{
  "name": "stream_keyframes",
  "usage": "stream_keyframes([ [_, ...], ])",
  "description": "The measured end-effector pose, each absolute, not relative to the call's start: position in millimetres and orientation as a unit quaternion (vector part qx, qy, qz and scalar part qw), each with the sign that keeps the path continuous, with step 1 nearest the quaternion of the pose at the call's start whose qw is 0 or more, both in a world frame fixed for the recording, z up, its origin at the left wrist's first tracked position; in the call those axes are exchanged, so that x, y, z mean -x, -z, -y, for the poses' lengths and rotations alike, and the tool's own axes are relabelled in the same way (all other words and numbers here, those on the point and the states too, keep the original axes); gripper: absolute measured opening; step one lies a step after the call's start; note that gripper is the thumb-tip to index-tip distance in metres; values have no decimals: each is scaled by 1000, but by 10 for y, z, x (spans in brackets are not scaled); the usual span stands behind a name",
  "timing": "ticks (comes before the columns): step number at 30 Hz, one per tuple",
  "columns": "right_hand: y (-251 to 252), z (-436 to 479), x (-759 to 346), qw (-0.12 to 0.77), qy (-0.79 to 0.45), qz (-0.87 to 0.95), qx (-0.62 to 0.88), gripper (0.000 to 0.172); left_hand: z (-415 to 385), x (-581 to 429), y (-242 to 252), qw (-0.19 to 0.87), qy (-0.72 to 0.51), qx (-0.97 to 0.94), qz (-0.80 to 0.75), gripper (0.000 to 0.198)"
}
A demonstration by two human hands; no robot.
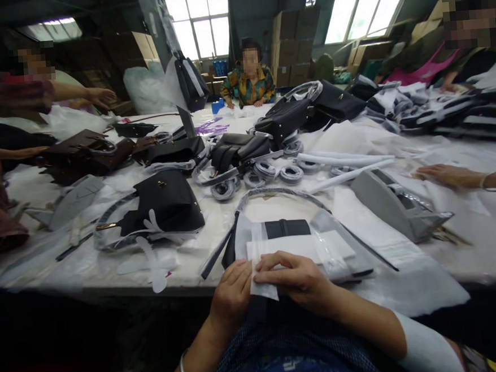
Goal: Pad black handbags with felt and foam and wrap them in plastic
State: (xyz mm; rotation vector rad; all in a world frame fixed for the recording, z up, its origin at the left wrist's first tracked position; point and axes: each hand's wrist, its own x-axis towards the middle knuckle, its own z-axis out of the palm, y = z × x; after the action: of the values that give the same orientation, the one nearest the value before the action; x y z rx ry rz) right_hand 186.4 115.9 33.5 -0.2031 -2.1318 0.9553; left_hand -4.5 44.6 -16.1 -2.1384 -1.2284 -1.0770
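Directly in front of me at the table's near edge lies a black handbag (pixel 287 227), partly covered by a white padding sheet (pixel 295 250). Its wrapped handle (pixel 280 190) arches away from me. A thin translucent white wrapping strip (pixel 264 288) runs over the left side of the bag and hangs past the edge. My left hand (pixel 233 293) is closed on the strip's left edge. From the other side, my right hand (pixel 299 279) pinches the same strip between thumb and fingers. A second translucent strip (pixel 331 254) crosses the bag's right side.
A black handbag (pixel 166 203) stands to the left and a grey bag (pixel 387 204) to the right. Coiled wrapped straps (pixel 292 173) and more bags lie behind. A co-worker's hand (pixel 451 176) rests on white sheets at right; other people are around the table (pixel 186 269).
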Motion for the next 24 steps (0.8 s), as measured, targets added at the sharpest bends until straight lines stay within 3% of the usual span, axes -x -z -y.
stream_keyframes([
  [7, -309, -1069, -1874, 414, -300, 859, 34, 37, -383, -11, 177, 191, 400, 752, 488, 19],
  [14, -203, -993, -1842, 342, -228, 911, 25, 24, -372, 4, 159, 173, 403, 750, 495, 29],
  [18, -400, -956, -1892, 323, -250, 913, -7, 20, -373, 25, 199, 174, 392, 769, 475, 34],
  [21, -610, -1089, -1945, 313, -286, 901, 85, 21, -388, 32, 232, 179, 388, 774, 467, 35],
  [24, -694, -1452, -1915, 289, -205, 901, 252, 21, -402, 30, 237, 192, 391, 773, 461, 36],
])
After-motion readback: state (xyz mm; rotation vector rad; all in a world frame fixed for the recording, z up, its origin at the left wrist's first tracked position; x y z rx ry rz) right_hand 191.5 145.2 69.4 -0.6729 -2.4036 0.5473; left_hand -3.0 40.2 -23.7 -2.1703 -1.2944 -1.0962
